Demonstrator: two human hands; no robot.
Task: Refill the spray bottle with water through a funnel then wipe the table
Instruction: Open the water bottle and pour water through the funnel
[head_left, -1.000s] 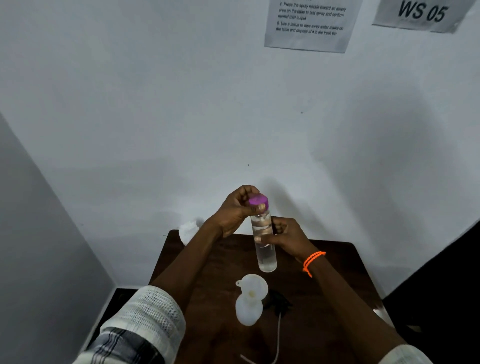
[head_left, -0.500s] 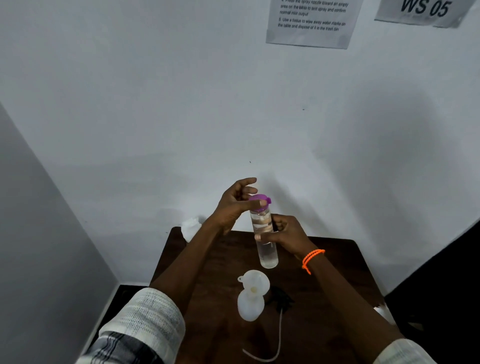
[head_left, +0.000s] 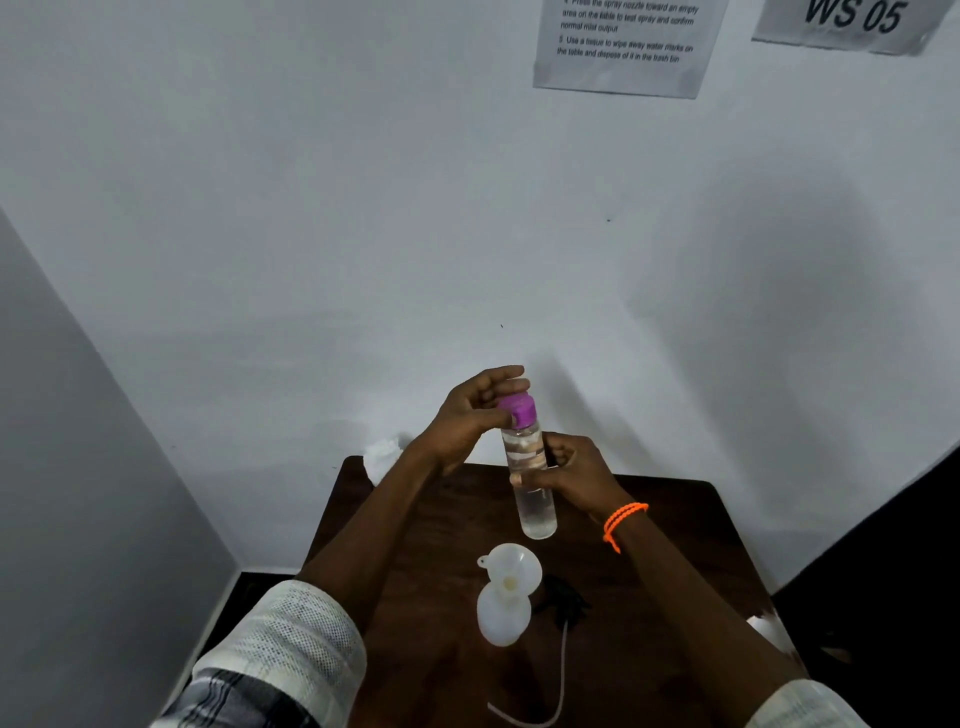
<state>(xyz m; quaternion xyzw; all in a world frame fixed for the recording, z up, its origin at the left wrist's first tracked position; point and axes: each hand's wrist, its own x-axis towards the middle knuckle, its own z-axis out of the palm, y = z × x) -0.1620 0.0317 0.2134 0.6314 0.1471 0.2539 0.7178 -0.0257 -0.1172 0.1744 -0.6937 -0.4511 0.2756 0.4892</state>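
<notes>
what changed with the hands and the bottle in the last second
The left hand shifted its fingers round the purple cap, apparently twisting it. The right hand still holds the clear bottle upright; funnel and table unchanged.

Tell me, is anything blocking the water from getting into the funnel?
Yes. The purple cap is on the water bottle, with the left hand gripping it. The funnel below looks open and uncovered.
</notes>
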